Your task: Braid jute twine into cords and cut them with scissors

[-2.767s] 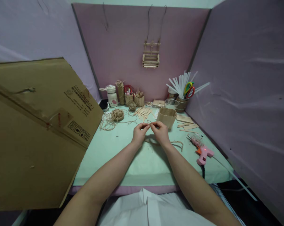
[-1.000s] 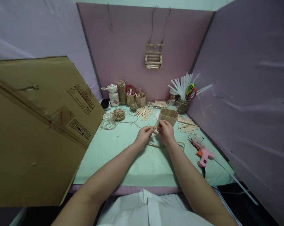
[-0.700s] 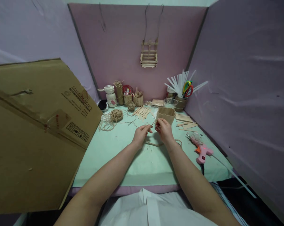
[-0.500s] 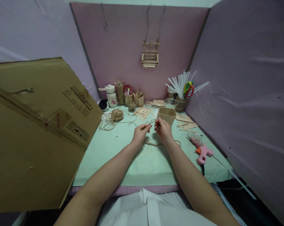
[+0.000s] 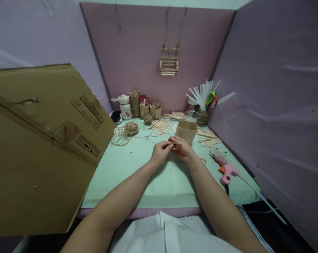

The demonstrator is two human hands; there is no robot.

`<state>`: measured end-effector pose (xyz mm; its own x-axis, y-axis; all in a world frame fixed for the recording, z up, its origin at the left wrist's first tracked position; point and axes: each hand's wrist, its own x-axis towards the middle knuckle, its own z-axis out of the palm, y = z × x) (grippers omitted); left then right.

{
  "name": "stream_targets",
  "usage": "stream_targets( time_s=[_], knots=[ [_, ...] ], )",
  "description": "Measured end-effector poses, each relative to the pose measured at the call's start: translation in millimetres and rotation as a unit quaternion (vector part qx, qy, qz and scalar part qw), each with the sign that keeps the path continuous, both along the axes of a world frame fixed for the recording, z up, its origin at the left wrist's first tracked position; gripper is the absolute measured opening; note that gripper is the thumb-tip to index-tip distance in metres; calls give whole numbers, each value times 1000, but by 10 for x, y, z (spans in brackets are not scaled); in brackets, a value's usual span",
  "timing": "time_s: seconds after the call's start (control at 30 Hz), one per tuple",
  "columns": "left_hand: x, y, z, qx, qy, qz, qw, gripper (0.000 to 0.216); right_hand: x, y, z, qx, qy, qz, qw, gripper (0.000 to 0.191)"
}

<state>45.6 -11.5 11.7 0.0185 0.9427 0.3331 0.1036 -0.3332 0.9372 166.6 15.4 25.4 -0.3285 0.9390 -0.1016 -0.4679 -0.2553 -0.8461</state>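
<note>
My left hand (image 5: 160, 151) and my right hand (image 5: 182, 148) meet fingertip to fingertip over the middle of the green table (image 5: 138, 175). Both pinch a thin strand of jute twine (image 5: 153, 136), which trails left and back to a loose ball of twine (image 5: 131, 128). A braided piece of twine (image 5: 201, 160) lies on the table under and right of my right wrist. Just beyond my hands stands a small cup made of upright wooden craft sticks (image 5: 186, 131).
A large cardboard sheet (image 5: 40, 140) leans over the table's left side. A pink glue gun (image 5: 226, 171) lies at the right. Loose craft sticks (image 5: 210, 138), a white bottle (image 5: 125, 107), holders with scissors (image 5: 210, 99) and white sticks line the back. A stick basket (image 5: 169, 63) hangs on the wall.
My hands were a little apart half a second ago, with the twine stretched between them. They have come together and dropped slightly, fingertips touching.
</note>
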Motion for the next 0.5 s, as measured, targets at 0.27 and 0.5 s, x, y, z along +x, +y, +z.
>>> stream_targets(
  time_s=[0.27, 0.5],
  knots=[
    [-26, -25, 37, 77, 78, 15, 994, 15, 30, -10, -7, 30, -4, 34, 999, 27],
    [-13, -47, 34, 86, 83, -16, 993, 15, 21, 37, -38, 46, -18, -21, 999, 28]
  ],
)
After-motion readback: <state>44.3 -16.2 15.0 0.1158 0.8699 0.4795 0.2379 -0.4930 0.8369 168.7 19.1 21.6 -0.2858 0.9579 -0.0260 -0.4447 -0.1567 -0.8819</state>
